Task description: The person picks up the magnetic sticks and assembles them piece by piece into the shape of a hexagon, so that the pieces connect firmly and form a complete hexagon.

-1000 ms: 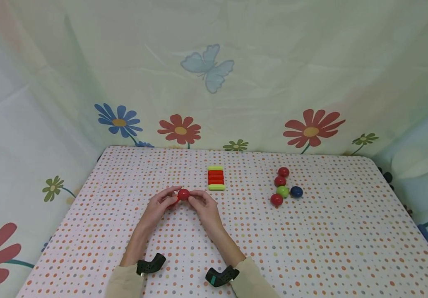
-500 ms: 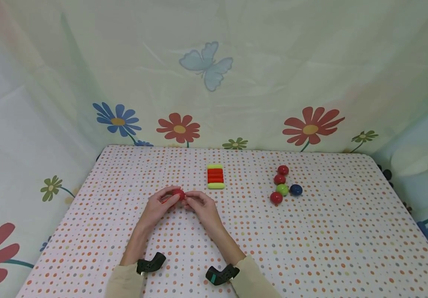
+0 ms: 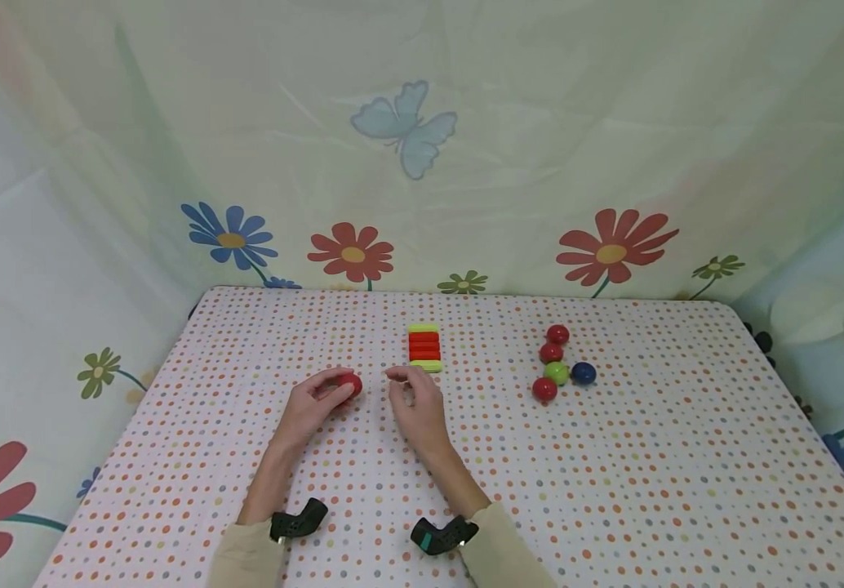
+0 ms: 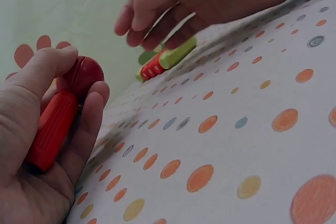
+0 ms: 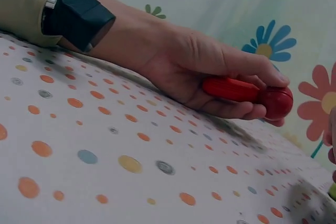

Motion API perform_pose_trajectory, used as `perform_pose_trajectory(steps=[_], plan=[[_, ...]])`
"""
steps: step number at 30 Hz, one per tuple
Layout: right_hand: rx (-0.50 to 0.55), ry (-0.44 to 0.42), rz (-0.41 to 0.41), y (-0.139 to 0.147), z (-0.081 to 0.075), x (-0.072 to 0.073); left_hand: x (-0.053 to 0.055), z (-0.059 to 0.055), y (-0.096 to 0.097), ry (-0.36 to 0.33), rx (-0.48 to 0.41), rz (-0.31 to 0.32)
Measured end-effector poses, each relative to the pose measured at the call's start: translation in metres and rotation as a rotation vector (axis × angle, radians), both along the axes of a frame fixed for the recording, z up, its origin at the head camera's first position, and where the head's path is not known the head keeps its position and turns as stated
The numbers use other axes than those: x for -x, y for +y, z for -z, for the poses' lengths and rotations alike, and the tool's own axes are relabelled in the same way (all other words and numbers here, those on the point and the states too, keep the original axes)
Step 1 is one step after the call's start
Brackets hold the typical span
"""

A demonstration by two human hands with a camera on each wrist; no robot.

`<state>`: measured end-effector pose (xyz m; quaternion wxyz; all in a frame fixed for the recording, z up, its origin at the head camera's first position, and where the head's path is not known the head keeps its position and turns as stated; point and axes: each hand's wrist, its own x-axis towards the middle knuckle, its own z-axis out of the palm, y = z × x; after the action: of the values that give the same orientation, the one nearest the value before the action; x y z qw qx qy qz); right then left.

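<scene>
My left hand point(image 3: 310, 412) holds a red ball point(image 4: 88, 77) together with a ribbed red rod point(image 4: 51, 129). The rod lies along the palm with its end against the ball; thumb and fingers press on the ball. In the head view the hand covers the rod and only the ball's side shows. To the right, apart from the ball, my right hand point(image 3: 420, 412) hovers over the table with loosely bent fingers and nothing between them. Just beyond that hand lies a row of rods point(image 3: 424, 349), red ones between two yellow-green ones.
On the right side of the dotted table point(image 3: 650, 457) lie several balls: red ones point(image 3: 544, 389), a green one point(image 3: 557, 373) and a dark blue one point(image 3: 584, 373). A flowered curtain point(image 3: 503, 163) hangs behind the table's far edge.
Both hands were on the red ball, which moved left into the left hand's grasp. The right hand has since let go and drawn away to the right.
</scene>
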<state>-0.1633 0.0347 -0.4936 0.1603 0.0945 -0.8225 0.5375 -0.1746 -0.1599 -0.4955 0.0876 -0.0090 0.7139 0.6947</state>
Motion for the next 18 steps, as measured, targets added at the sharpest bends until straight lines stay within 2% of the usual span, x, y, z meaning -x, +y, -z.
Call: perform_pose_trajectory(steps=[2, 4, 10, 18], plan=[[-0.076, 0.09, 0.069, 0.006, 0.001, 0.003, 0.0, 0.0, 0.0, 0.005, -0.002, -0.012], [-0.119, 0.108, 0.138, 0.012, 0.0, 0.006, 0.001, 0.0, 0.0, 0.016, 0.002, -0.023], [-0.136, 0.031, 0.264, 0.025, 0.001, 0.012, 0.001, 0.001, 0.001, 0.04, -0.012, -0.027], [-0.196, -0.048, 0.287, 0.026, 0.005, 0.016, 0.001, -0.001, 0.002, 0.007, -0.009, -0.04]])
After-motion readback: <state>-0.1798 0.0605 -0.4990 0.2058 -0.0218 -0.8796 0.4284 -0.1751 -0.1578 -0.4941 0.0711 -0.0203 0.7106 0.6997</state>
